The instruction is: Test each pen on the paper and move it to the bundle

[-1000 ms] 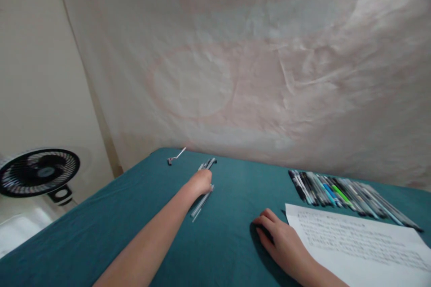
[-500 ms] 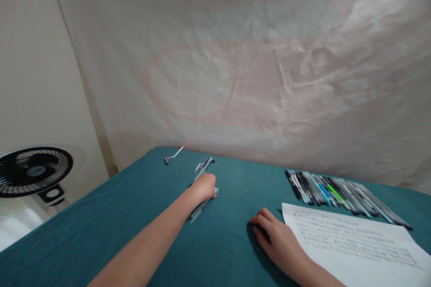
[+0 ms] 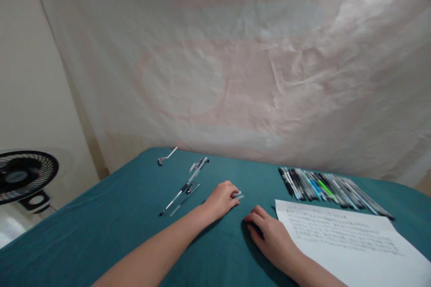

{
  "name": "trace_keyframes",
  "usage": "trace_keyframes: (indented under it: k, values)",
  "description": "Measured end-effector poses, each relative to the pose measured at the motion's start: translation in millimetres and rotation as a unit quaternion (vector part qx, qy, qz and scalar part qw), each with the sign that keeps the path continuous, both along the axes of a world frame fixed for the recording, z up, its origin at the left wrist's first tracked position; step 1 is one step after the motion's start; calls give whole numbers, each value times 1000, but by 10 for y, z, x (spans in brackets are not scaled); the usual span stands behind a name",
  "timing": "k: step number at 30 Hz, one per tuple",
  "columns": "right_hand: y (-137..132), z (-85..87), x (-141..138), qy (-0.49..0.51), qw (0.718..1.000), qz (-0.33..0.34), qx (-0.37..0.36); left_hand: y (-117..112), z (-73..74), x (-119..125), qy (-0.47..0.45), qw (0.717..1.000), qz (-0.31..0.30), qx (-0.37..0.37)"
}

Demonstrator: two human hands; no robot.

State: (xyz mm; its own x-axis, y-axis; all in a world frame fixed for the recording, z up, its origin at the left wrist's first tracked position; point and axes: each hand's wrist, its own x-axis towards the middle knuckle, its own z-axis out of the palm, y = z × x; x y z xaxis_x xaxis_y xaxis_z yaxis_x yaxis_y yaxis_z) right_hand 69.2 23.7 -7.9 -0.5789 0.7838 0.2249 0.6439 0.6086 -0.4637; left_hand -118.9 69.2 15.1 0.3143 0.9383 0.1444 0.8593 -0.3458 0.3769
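Note:
My left hand (image 3: 221, 200) is closed low over the green cloth, with the short greyish, see-through ends of a pen (image 3: 239, 197) poking out past its fingertips. Most of what it holds is hidden by the fingers. To its right, my right hand (image 3: 271, 235) rests on the cloth beside the paper, fingers loosely bent and thumb apart, with nothing visible in them. Left of my left hand lie a long clear pen (image 3: 183, 188) slanting away, a thin refill-like tube (image 3: 183, 202) and a small dark clip-like piece (image 3: 190, 187).
A handwritten sheet of paper (image 3: 330, 228) lies at the right. Behind it is a row of many pens (image 3: 323, 186), mostly black and grey. A small white-handled object (image 3: 164, 158) sits at the far left. A black fan (image 3: 23, 177) stands beyond the table's left edge.
My left hand has moved right and nearer, away from the loose pen pieces, carrying greyish pen ends. The pieces it covered now show. My right hand stays beside the paper; the view has shifted slightly.

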Motion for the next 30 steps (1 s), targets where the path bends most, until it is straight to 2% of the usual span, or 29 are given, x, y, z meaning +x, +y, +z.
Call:
trace_keyframes:
  k: [5,11,18,24,30]
  values:
    - [8,7,-2,2,1000,-4,-2,-69,93,26,21,1000,-7,3]
    - [18,-10,17,-1,1000,0,0,-149,247,-57,89,995,26,-27]
    - [2,25,9,1,1000,1,1,-192,191,19,108,992,30,-52]
    - [1,12,14,5,1000,1,1,-198,167,57,63,994,16,-82]
    - [12,-13,19,16,1000,1,1,-138,177,17,-67,986,-51,-141]
